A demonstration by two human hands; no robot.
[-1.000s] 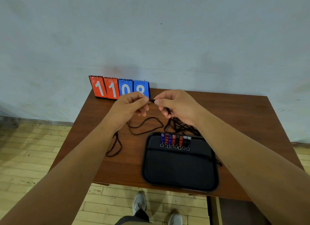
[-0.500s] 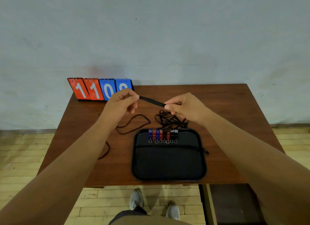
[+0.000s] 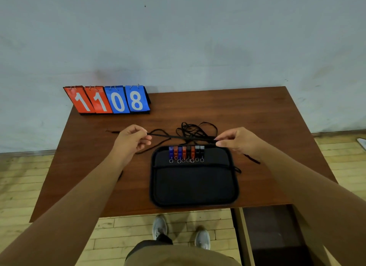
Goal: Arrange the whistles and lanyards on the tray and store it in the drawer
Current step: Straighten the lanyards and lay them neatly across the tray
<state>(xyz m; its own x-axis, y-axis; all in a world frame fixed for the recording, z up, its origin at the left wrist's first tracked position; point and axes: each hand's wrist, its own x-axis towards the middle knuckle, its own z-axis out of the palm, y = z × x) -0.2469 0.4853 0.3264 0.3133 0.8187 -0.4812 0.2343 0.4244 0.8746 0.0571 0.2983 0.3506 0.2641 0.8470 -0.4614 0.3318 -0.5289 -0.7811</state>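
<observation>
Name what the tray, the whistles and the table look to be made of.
Tray: black fabric, probably padded; matte, soft rounded rim.
Whistles: likely plastic, in solid blue, red, black and grey, with metal rings.
Table: wood or veneer; reddish-brown grain, slight sheen.

"1 1" on red, "0 8" on blue flip cards of tabletop scoreboard [image 3: 108, 100], rear-left.
</observation>
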